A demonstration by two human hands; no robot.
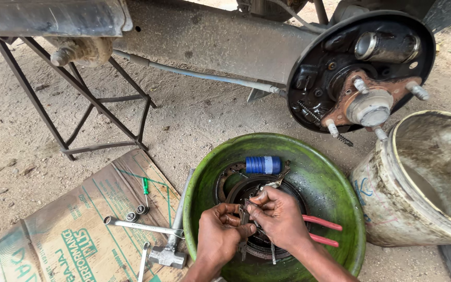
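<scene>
**Brake parts handled over the green basin**

Both hands meet above the middle of the green basin. The left hand is closed around a small dark metal brake part, and the right hand pinches the same piece from the other side, fingers curled tight on it; just what the piece is cannot be made out. Directly beneath the hands, on the basin's floor, lies a dark round brake drum. A blue cylinder rests at the basin's far side, and red-handled pliers lie at its right, just beside the right wrist.

The step in hand looks like fitting or freeing a small part, so the next move likely calls for a steady pinch and a careful pull or twist.

Left of the basin a flattened cardboard sheet carries a wheel wrench and a hammer. Beyond the basin's far right hangs the bare wheel hub; a grimy white bucket stands to the right.
</scene>
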